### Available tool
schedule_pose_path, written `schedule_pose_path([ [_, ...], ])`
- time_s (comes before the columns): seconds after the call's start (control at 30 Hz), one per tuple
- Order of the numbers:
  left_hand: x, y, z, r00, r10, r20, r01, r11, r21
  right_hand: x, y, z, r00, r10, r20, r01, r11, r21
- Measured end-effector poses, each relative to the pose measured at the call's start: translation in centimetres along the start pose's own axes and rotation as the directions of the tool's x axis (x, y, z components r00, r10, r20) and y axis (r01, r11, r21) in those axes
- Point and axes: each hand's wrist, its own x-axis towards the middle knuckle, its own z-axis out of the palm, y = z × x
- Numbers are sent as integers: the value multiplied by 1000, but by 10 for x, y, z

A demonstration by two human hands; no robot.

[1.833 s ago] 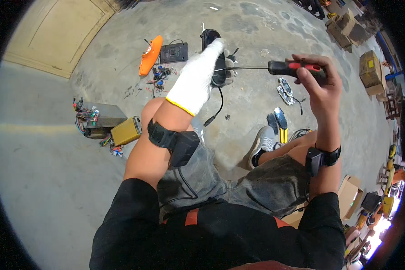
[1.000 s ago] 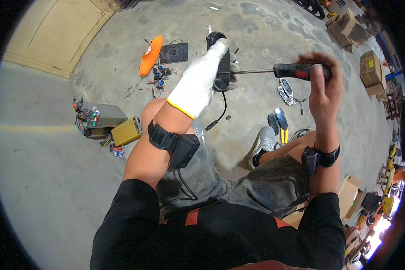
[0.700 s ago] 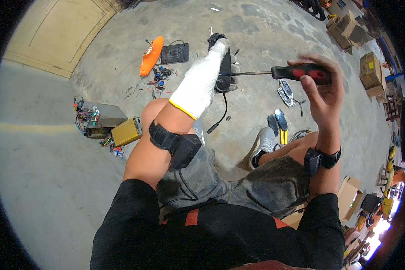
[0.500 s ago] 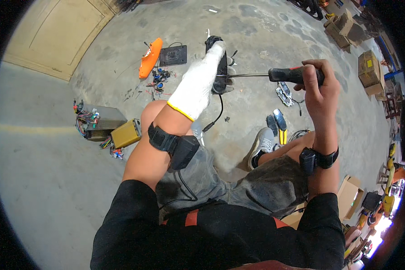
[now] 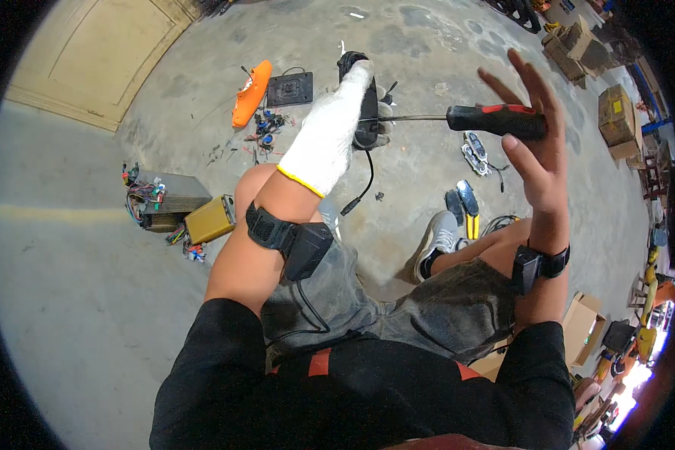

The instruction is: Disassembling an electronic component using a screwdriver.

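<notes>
My left hand (image 5: pixel 328 131), in a white knitted glove with a yellow cuff, is closed around a black elongated device (image 5: pixel 367 132). Grey-tipped glove fingers show on its far right side. A short black cable (image 5: pixel 371 171) hangs from the device and ends in a plug. From the right, a screwdriver (image 5: pixel 495 120) with a black and red handle points level at the device; its tip is hard to make out there. My bare right hand (image 5: pixel 544 161) has its fingers spread, with the handle's butt against the palm.
An orange shell part (image 5: pixel 251 95), a dark square panel (image 5: pixel 289 90) and loose wired parts (image 5: pixel 268 131) lie ahead on the floor. A gold box (image 5: pixel 210 220) stands left. Yellow-handled pliers (image 5: pixel 469 206) and a silver part (image 5: pixel 475 155) lie right. Cardboard boxes (image 5: pixel 617 120) stand farther right.
My right hand has unwrapped from the screwdriver handle and its fingers are now spread upward. The device and screwdriver have shifted slightly up in the picture.
</notes>
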Motion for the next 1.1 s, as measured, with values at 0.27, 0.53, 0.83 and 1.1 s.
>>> schedule_pose_path([
  [0.27, -5, 4, -1, 1000, -5, 15, 5, 1000, -4, -5, -5, -10, 879, 430, -208, -477, 815, -328],
  [0.53, 5, 2, -6, 998, 0, -56, -3, 998, -60, 1, 12, 0, 927, 239, -288, -297, 938, -178],
  [0.83, -8, 5, -3, 999, -26, 44, 28, 999, -36, 1, 2, -1, 944, 219, -245, -253, 961, -116],
  [1.1, -13, 10, 1, 999, 42, -10, -42, 999, -13, 0, 11, -3, 858, 367, -361, -489, 799, -351],
])
